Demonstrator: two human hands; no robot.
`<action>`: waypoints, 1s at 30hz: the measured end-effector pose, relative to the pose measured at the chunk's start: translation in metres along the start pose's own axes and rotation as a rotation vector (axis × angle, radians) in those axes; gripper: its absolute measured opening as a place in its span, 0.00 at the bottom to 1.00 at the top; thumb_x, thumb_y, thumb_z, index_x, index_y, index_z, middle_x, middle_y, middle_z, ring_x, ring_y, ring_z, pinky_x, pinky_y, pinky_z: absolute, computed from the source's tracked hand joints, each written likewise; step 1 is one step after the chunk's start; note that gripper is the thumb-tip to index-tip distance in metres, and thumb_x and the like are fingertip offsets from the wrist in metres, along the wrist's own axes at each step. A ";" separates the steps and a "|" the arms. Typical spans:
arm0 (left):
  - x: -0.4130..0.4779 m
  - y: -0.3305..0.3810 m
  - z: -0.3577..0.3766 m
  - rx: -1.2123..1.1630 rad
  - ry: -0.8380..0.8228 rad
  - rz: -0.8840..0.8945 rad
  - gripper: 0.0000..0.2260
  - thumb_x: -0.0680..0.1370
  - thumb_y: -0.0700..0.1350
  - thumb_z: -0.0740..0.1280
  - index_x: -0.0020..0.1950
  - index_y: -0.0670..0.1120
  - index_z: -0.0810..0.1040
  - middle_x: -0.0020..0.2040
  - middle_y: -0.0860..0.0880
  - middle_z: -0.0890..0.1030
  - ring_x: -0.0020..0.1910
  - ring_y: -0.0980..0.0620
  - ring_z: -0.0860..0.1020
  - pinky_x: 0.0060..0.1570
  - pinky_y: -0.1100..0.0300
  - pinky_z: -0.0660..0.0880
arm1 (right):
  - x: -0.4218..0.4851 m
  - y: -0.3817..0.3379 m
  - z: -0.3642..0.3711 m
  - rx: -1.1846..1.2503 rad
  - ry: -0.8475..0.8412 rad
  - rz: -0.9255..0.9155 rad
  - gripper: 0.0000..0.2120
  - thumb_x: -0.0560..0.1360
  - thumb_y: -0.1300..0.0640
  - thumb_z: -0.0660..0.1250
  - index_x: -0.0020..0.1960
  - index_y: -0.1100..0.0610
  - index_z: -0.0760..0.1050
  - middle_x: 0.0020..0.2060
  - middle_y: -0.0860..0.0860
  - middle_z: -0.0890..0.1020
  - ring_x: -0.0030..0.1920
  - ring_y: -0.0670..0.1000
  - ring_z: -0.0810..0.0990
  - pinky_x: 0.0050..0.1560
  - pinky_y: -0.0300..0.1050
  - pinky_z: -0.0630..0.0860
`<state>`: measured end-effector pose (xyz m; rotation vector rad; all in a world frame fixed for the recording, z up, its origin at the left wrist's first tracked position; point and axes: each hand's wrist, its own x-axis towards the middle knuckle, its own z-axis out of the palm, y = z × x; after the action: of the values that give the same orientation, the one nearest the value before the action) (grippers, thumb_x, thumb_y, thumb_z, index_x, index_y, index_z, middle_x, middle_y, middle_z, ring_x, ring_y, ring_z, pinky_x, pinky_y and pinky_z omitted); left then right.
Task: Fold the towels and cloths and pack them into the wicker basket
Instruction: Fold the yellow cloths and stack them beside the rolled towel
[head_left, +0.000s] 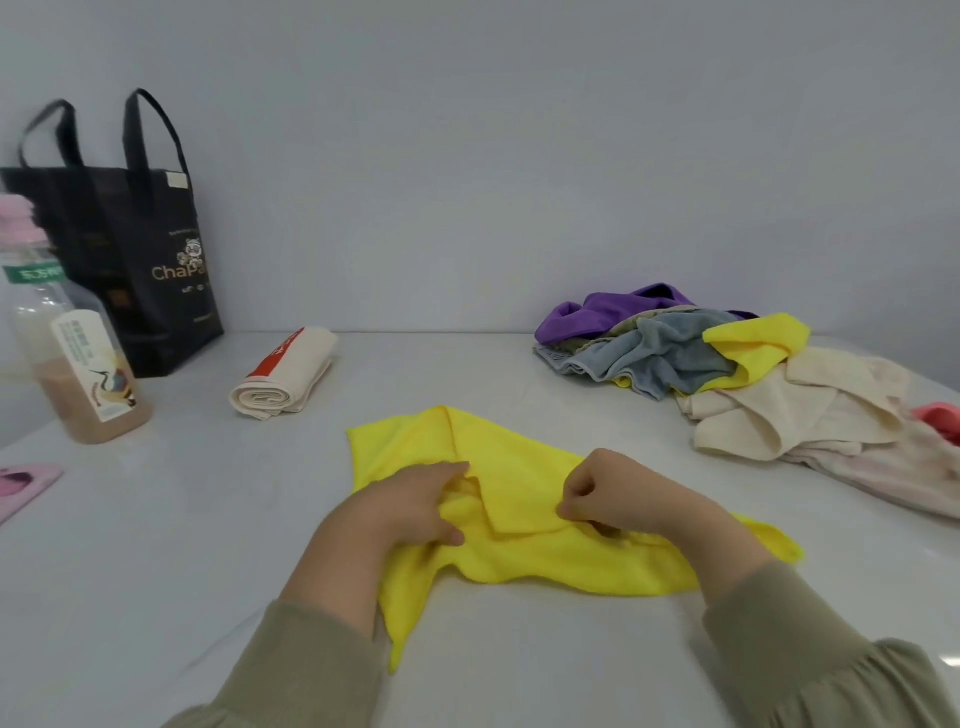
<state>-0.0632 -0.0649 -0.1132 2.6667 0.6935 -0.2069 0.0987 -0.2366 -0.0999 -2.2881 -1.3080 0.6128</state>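
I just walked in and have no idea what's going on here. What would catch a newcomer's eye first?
The bright yellow cloth, crumpled in the centre, with the left hand and right hand both pinching its folds. Next the jumbled pile of cloths, purple, grey, yellow and cream, at the far right, and the black tote bag standing at the far left.

Yellow microfibre cloth (519, 499): rumpled, one flap folded over, lying centre front on table (156, 545).
Rolled cream towel (283, 376), red-orange band: behind it, to the left.
Heap of unfolded cloths (727, 374), purple, grey, yellow, cream, pink: back right.
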 end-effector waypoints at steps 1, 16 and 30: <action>-0.001 -0.002 -0.003 0.023 -0.007 -0.002 0.35 0.76 0.49 0.70 0.78 0.54 0.54 0.78 0.53 0.55 0.76 0.52 0.56 0.72 0.61 0.55 | -0.004 0.000 -0.007 0.077 -0.036 0.012 0.17 0.74 0.58 0.68 0.28 0.56 0.68 0.24 0.49 0.67 0.25 0.47 0.65 0.31 0.40 0.65; 0.010 0.007 0.018 0.114 0.005 -0.095 0.27 0.79 0.66 0.46 0.77 0.62 0.48 0.79 0.56 0.42 0.77 0.49 0.39 0.72 0.38 0.40 | 0.005 -0.009 0.015 -0.326 0.542 0.053 0.17 0.79 0.58 0.57 0.67 0.56 0.69 0.64 0.54 0.74 0.63 0.56 0.71 0.61 0.49 0.68; 0.008 -0.016 0.000 0.240 0.188 -0.336 0.28 0.81 0.61 0.51 0.78 0.55 0.49 0.79 0.51 0.48 0.77 0.43 0.44 0.70 0.34 0.43 | 0.005 -0.010 0.043 -0.508 0.008 0.225 0.33 0.78 0.33 0.43 0.78 0.46 0.42 0.78 0.48 0.43 0.77 0.54 0.42 0.70 0.70 0.50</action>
<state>-0.0641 -0.0480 -0.1200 2.8013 1.2506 -0.1351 0.0699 -0.2211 -0.1305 -2.8718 -1.3283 0.3659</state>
